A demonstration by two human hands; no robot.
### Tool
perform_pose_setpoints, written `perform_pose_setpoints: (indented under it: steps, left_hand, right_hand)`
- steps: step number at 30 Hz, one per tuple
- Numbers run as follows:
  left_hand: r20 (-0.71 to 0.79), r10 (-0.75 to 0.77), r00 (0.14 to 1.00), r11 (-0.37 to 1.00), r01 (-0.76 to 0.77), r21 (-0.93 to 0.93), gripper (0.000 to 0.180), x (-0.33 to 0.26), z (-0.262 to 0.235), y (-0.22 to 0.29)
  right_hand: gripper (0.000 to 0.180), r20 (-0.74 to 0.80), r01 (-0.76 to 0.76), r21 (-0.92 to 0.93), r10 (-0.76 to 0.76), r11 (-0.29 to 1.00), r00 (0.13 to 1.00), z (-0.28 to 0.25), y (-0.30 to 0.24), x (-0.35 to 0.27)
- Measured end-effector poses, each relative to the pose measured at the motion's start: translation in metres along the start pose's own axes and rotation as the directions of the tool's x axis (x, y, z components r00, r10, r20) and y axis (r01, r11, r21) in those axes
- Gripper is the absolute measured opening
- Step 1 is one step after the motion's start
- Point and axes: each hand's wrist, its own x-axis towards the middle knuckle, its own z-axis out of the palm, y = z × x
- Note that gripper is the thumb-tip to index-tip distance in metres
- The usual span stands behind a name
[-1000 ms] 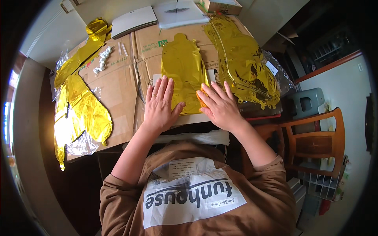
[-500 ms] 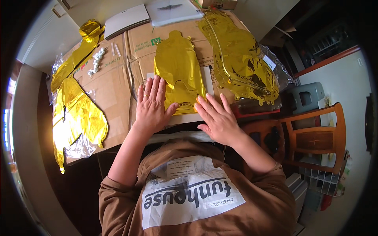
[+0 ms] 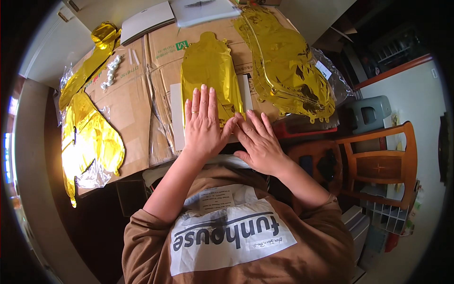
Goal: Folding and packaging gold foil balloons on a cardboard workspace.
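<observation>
Here at the middle of the surface's near edge lies a flat, tapering sheet of shiny gold foil (image 3: 205,59), its rounded tab pointing toward the far edge. The left hand (image 3: 204,130) is spread palm-down over its near end, fingers together; the right hand (image 3: 263,144) angles in at the near right corner, fingers extended, their tips meeting the left thumb. Whether anything sits pinched beneath them, I can't tell. Foil this thin looks quick to crease, so light, even pressure from flat palms should serve best, one steadying, one pressing outward. Under it, a stiff white panel (image 3: 176,109) peeks out on both sides, resting on ridged brown cardboard (image 3: 130,113). Over to the right edge: a broader, wrinkled gold foil bundle (image 3: 288,61), scalloped with little tabs. Along the left edge, a glaring gold foil shape (image 3: 101,135), and knobbly white lumps (image 3: 111,72) beside it.
</observation>
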Motion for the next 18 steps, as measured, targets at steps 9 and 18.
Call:
perform_pose_setpoints:
  steps: [9, 18]
  left_hand:
    - [-0.154, 0.027, 0.988, 0.983, -0.054, -0.174, 0.071, -0.005, -0.006, -0.006]
    - [-0.142, 0.021, 0.990, 0.994, -0.037, -0.105, 0.056, -0.011, -0.013, -0.019]
  right_hand:
    - [0.066, -0.015, -0.026, 0.029, 0.026, 0.999, 1.000, 0.001, 0.001, -0.006]
    - [0.047, -0.268, 0.041, 0.243, 0.026, 0.969, 0.963, -0.014, 0.030, 0.001]
